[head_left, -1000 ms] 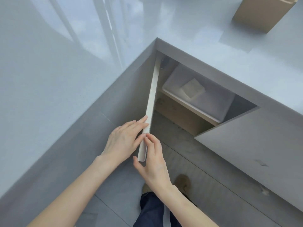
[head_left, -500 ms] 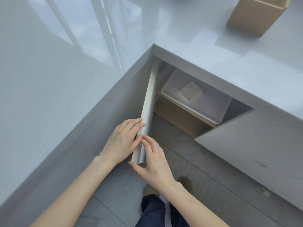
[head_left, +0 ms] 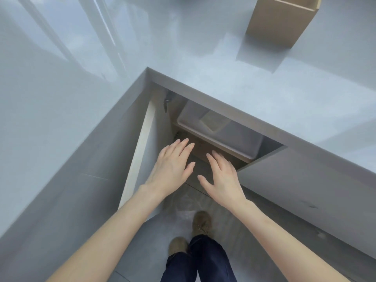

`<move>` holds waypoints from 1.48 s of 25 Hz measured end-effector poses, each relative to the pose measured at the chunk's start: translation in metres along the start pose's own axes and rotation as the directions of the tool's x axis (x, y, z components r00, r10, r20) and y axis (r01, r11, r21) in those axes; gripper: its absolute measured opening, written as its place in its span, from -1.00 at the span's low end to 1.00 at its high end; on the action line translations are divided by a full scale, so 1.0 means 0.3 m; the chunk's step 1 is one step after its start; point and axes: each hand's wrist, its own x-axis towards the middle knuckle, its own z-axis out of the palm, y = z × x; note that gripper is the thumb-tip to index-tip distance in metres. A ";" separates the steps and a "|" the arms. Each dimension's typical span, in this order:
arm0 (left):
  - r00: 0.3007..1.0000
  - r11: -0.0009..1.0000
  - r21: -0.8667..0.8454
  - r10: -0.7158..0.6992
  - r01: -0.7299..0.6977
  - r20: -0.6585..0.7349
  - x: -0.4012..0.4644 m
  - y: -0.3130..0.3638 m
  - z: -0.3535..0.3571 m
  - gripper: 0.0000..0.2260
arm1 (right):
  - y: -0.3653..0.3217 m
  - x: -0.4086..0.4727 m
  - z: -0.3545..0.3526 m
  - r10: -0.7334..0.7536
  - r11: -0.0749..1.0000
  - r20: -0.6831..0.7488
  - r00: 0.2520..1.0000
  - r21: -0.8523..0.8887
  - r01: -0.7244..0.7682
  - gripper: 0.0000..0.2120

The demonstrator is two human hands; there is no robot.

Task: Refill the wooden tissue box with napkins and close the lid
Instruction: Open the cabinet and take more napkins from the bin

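The wooden tissue box (head_left: 281, 19) stands on the grey countertop at the top right, partly cut off by the frame edge. Below the counter a cabinet stands open, with a white plastic bin (head_left: 240, 139) on its shelf. A stack of napkins (head_left: 213, 120) lies inside that bin. My left hand (head_left: 173, 169) and my right hand (head_left: 221, 178) hover side by side in front of the cabinet opening, both empty with fingers spread. They are below and in front of the bin, not touching it.
The open cabinet door (head_left: 138, 155) stands edge-on just left of my left hand. A shut grey door (head_left: 305, 192) is on the right. The L-shaped grey countertop (head_left: 203, 58) wraps around the corner. My shoes (head_left: 201, 222) stand on the grey floor below.
Both hands have let go of the cabinet door edge and moved right, toward the opening. The door has swung further open to the left.
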 end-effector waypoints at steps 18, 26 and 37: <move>0.985 0.991 -0.024 -0.128 0.131 0.112 0.498 -0.123 0.317 -0.48 | 0.350 0.426 0.162 0.087 0.989 0.094 0.992 -0.125 -0.075 -0.39; 0.996 0.996 0.018 -0.084 0.084 0.022 0.703 -0.220 0.525 -0.49 | 0.514 0.667 0.305 0.092 0.991 -0.102 0.990 -0.088 -0.101 -0.40; 0.944 0.916 -0.231 -0.330 0.327 0.025 0.938 -0.216 0.649 -0.47 | 0.591 1.020 0.238 0.430 0.902 -0.074 0.900 0.016 -0.430 -0.33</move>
